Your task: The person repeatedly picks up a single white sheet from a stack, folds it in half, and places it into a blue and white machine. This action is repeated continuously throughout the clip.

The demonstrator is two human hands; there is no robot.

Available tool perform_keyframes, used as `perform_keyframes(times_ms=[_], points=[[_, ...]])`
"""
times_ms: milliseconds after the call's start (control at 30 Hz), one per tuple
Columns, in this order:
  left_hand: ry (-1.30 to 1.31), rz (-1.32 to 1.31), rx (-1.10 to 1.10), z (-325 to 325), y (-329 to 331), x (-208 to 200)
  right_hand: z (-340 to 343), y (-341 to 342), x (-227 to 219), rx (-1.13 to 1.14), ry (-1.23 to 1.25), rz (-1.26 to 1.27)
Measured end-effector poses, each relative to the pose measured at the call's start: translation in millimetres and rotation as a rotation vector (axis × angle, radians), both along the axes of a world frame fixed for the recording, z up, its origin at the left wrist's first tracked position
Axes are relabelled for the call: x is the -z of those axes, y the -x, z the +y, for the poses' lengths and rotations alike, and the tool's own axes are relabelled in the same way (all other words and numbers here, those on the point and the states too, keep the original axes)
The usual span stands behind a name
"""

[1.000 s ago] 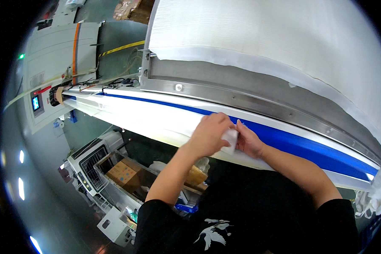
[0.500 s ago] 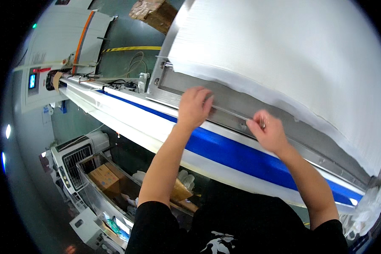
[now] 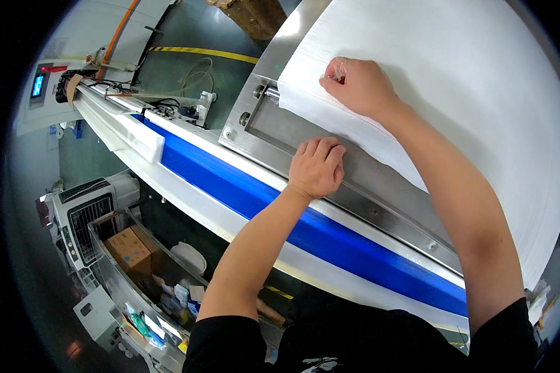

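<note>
My left hand (image 3: 317, 166) is closed, its fingers curled down over the near side of the grey metal frame (image 3: 274, 127). Whatever it may hold is hidden beneath the fingers. Farther off, my right hand (image 3: 362, 87) pinches a small clear, crinkled scrap (image 3: 339, 67) between thumb and fingers. That hand is over the left part of a big white mass of layered sheet material (image 3: 454, 74), whose wavy lower edge hangs over the frame. At the sheet's left corner, a metal rod (image 3: 272, 93) shows in the frame.
A long white machine bed with a blue belt (image 3: 361, 245) runs between me and the frame. Lower left are an air cooler (image 3: 93, 214) and a metal cart (image 3: 115, 248) holding a cardboard box (image 3: 129, 252). A screen (image 3: 38, 85) glows at far left; a brown wrapped box (image 3: 252, 15) stands beyond.
My right hand has moved up and left, from the frame's edge to above the white sheets. My left hand has shifted slightly right and down. The view has shifted too.
</note>
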State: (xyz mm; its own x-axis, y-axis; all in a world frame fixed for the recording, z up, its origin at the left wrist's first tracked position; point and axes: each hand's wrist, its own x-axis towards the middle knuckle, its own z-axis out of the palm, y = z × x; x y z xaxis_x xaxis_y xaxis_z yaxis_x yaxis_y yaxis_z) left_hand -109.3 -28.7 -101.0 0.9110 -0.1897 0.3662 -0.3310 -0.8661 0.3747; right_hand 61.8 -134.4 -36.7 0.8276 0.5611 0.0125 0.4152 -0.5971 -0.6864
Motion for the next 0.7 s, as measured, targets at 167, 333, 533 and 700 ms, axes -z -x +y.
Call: perform_keyframes(times_ms=[167, 333, 533, 700], points=[[0.017, 0.008, 0.007, 1.4, -0.7, 1.9, 5.1, -5.7, 6.0, 0.016, 0.006, -0.008], [0.062, 0.047, 0.02, 4.6, -0.5, -0.3, 6.3, -6.3, 12.3, 0.052, 0.002, -0.028], [-0.03, -0.215, -0.282, 37.0, -42.0, -22.0, 2.8, -9.5, 23.3, 0.064, -0.02, -0.224], [-0.2, -0.239, -0.275, 63.1, -70.7, -21.2, 3.9, -12.2, 26.0, 0.06, -0.052, -0.241]])
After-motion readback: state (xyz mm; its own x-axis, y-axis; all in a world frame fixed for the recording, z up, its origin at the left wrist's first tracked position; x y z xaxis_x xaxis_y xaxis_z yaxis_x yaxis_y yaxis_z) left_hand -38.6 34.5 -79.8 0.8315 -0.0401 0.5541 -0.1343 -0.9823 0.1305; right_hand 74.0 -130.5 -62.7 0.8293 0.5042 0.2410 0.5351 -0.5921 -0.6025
